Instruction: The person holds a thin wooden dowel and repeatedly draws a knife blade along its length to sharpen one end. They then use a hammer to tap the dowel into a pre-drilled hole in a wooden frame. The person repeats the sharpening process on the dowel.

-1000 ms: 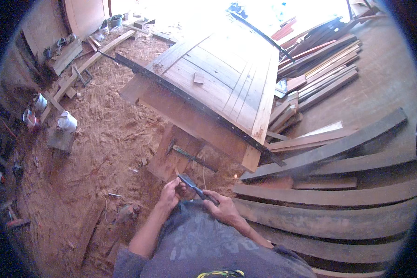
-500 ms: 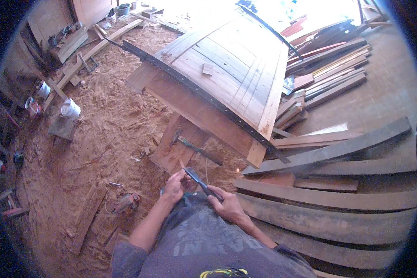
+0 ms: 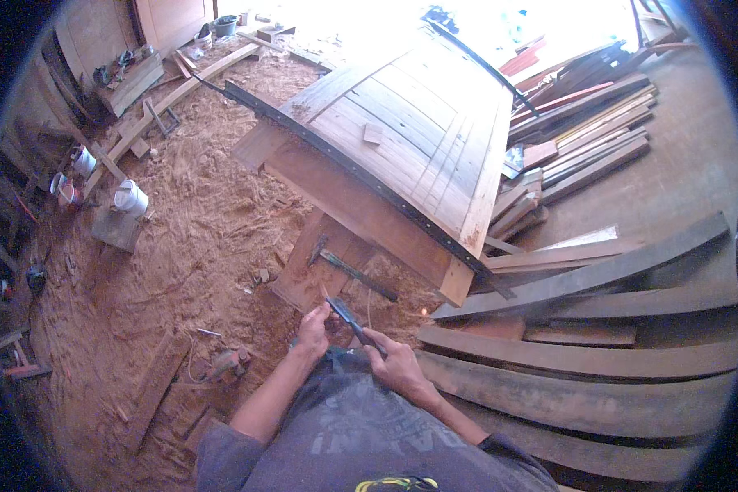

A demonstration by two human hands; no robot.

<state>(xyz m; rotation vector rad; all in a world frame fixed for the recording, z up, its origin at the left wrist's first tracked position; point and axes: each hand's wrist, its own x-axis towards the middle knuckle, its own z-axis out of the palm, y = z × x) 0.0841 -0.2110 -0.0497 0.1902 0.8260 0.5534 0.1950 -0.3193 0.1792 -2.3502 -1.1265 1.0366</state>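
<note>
My right hand (image 3: pixel 395 361) is wrapped round the handle of a dark, narrow-bladed hand tool (image 3: pixel 350 318); whether it is a knife or a chisel I cannot tell. Its blade points up and left toward my left hand (image 3: pixel 312 330). The fingers of my left hand are pinched round a thin sliver of wood (image 3: pixel 324 291), whose pale tip sticks up beside the blade. Both hands are held close in front of my shirt. Beyond them a hammer (image 3: pixel 357 275) with a dark green handle lies on a wide board (image 3: pixel 291 279).
A large wooden door panel (image 3: pixel 410 115), gripped by long dark bar clamps (image 3: pixel 344 160), lies raised ahead. Planks (image 3: pixel 582 361) are stacked on the right. Sawdust covers the floor at left, where a white bucket (image 3: pixel 131 198) and a reddish power tool (image 3: pixel 231 362) rest.
The view has shifted slightly, so the surroundings sit a little lower and to the right. The blade has turned a little in my right hand; both hands keep their hold.
</note>
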